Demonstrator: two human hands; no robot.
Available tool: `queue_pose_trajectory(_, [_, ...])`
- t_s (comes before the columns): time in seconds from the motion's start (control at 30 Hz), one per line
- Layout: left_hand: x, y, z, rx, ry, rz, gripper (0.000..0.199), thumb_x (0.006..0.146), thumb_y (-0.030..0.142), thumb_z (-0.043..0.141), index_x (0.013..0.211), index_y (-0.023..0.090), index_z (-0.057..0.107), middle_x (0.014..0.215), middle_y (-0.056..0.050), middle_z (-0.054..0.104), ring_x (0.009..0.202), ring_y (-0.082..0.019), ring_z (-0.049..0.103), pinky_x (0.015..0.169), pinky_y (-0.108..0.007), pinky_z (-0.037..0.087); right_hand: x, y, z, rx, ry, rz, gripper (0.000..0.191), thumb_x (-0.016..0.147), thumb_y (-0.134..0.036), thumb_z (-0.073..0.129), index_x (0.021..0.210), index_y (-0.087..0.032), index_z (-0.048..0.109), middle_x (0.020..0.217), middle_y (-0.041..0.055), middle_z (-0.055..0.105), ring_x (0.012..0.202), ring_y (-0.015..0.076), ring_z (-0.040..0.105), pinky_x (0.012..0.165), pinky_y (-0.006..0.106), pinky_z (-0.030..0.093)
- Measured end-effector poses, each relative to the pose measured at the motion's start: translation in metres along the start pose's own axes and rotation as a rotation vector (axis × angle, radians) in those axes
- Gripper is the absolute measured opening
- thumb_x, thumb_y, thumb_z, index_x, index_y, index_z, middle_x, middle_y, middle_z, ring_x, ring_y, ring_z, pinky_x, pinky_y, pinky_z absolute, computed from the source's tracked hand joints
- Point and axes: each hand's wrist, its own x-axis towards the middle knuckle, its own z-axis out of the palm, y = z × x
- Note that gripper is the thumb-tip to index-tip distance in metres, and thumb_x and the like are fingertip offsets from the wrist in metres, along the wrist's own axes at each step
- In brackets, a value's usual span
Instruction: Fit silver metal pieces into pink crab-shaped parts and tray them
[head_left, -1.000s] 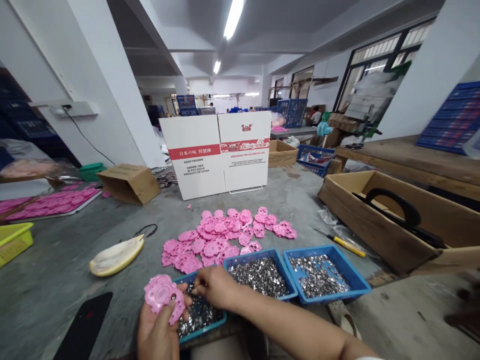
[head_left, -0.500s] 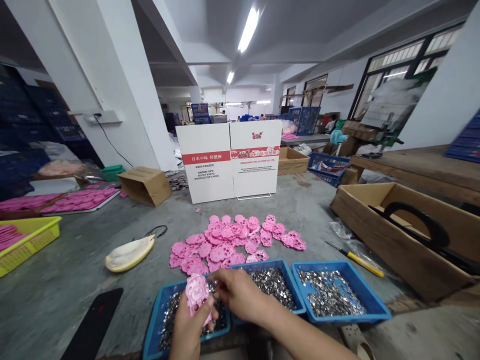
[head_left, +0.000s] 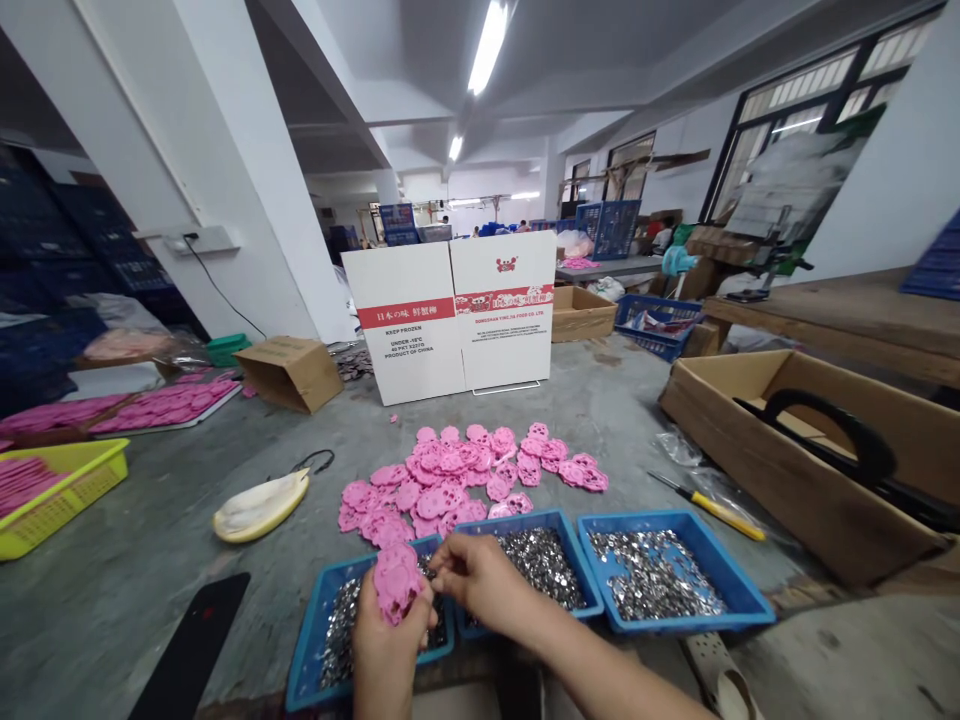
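Note:
My left hand (head_left: 391,635) grips a flat pink plastic piece (head_left: 397,580) with cut-out holes, held upright over the left blue tray (head_left: 300,650). Beside it, my right hand (head_left: 484,585) has thumb and forefinger pinched together; whatever is between them is too small to make out. Small shiny metal parts fill the left tray and the middle blue tray (head_left: 592,590). More of them lie in the right blue tray (head_left: 750,612), where some of the floor shows. Behind the trays spreads a loose heap of similar pink pieces (head_left: 442,480).
A white carton (head_left: 405,330) stands behind the heap. To the right are a yellow-handled screwdriver (head_left: 726,515) and a large cardboard box (head_left: 780,480). On the left lie a yellow oval dish (head_left: 262,505), a black phone-like slab (head_left: 196,640) and a yellow basket (head_left: 90,485).
The pink piece has turned in my left hand, so another side faces me. My right hand remains pinched close by. The whole view has shifted slightly.

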Motion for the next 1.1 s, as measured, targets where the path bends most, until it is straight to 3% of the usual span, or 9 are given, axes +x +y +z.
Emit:
queue_pose_trajectory(0.1, [0.001, 0.002, 0.002, -0.004, 0.004, 0.002, 0.042, 0.06, 0.035, 0.075, 0.093, 0.017, 0.055, 0.048, 0.005, 0.058, 0.038, -0.009, 0.047, 0.038, -0.017, 0.035, 0.0, 0.001, -0.001, 0.107, 0.037, 0.046, 0.012, 0.069, -0.005, 0.063, 0.068, -0.017, 0.064, 0.058, -0.0056, 0.058, 0.054, 0.0087, 0.048, 0.054, 0.02, 0.036])
queue_pose_trajectory(0.23, [0.005, 0.004, 0.003, -0.009, -0.063, -0.023, 0.042, 0.059, 0.032, 0.076, 0.091, 0.018, 0.054, 0.057, 0.004, 0.062, 0.044, -0.011, 0.053, 0.04, -0.02, 0.04, 0.003, 0.005, -0.002, 0.265, 0.008, 0.115, 0.014, 0.071, -0.011, 0.065, 0.063, -0.018, 0.056, 0.052, -0.0082, 0.05, 0.043, 0.0064, 0.042, 0.047, 0.02, 0.035])
queue_pose_trajectory(0.4, [0.003, 0.015, 0.009, 0.004, -0.058, -0.035, 0.036, 0.062, 0.028, 0.076, 0.089, 0.018, 0.055, 0.056, 0.005, 0.06, 0.043, -0.009, 0.051, 0.042, -0.019, 0.039, 0.002, 0.007, -0.01, 0.464, -0.016, 0.125, 0.036, 0.065, -0.047, 0.077, 0.062, -0.019, 0.054, 0.05, -0.0077, 0.048, 0.043, 0.0065, 0.038, 0.046, 0.022, 0.031])
queue_pose_trajectory(0.5, [0.001, 0.026, 0.015, -0.231, -0.155, -0.05, 0.038, 0.065, 0.033, 0.078, 0.09, 0.019, 0.053, 0.065, 0.004, 0.062, 0.049, -0.01, 0.055, 0.045, -0.02, 0.042, -0.001, 0.001, -0.019, 0.516, 0.028, 0.085, 0.046, 0.059, -0.059, 0.078, 0.061, -0.019, 0.055, 0.052, -0.0067, 0.047, 0.049, 0.0082, 0.04, 0.051, 0.024, 0.036])
queue_pose_trajectory(0.63, [0.003, 0.033, 0.02, -0.604, -0.284, -0.213, 0.041, 0.082, 0.055, 0.062, 0.095, 0.016, 0.059, 0.087, -0.007, 0.07, 0.068, -0.015, 0.064, 0.054, -0.024, 0.048, -0.001, -0.007, -0.028, 0.475, 0.09, -0.061, 0.04, 0.066, -0.054, 0.078, 0.059, -0.019, 0.059, 0.084, 0.0035, 0.061, 0.085, 0.0175, 0.06, 0.079, 0.033, 0.048])
queue_pose_trajectory(0.77, [0.003, 0.035, 0.018, -0.753, -0.401, -0.263, 0.04, 0.09, 0.047, 0.056, 0.117, 0.017, 0.06, 0.118, -0.012, 0.067, 0.101, -0.021, 0.065, 0.08, -0.032, 0.054, -0.004, -0.011, -0.027, 0.438, 0.129, -0.082, 0.036, 0.065, -0.051, 0.08, 0.062, -0.019, 0.064, 0.101, 0.0078, 0.061, 0.101, 0.0226, 0.059, 0.09, 0.041, 0.047])
queue_pose_trajectory(0.9, [0.001, 0.034, 0.009, -0.786, -0.498, -0.246, 0.05, 0.084, 0.038, 0.068, 0.13, 0.026, 0.054, 0.128, -0.009, 0.063, 0.124, -0.024, 0.055, 0.101, -0.042, 0.046, -0.005, -0.01, -0.024, 0.415, 0.171, -0.069, 0.036, 0.064, -0.051, 0.081, 0.063, -0.018, 0.067, 0.105, 0.0087, 0.06, 0.107, 0.0245, 0.057, 0.095, 0.043, 0.044])
queue_pose_trajectory(1.1, [0.002, 0.033, -0.002, -0.802, -0.558, -0.29, 0.068, 0.068, 0.03, 0.082, 0.131, 0.028, 0.055, 0.132, -0.008, 0.062, 0.13, -0.027, 0.051, 0.11, -0.047, 0.039, -0.002, -0.01, -0.023, 0.391, 0.136, -0.069, 0.035, 0.064, -0.05, 0.082, 0.061, -0.018, 0.067, 0.099, 0.0079, 0.059, 0.11, 0.0262, 0.055, 0.098, 0.046, 0.042])
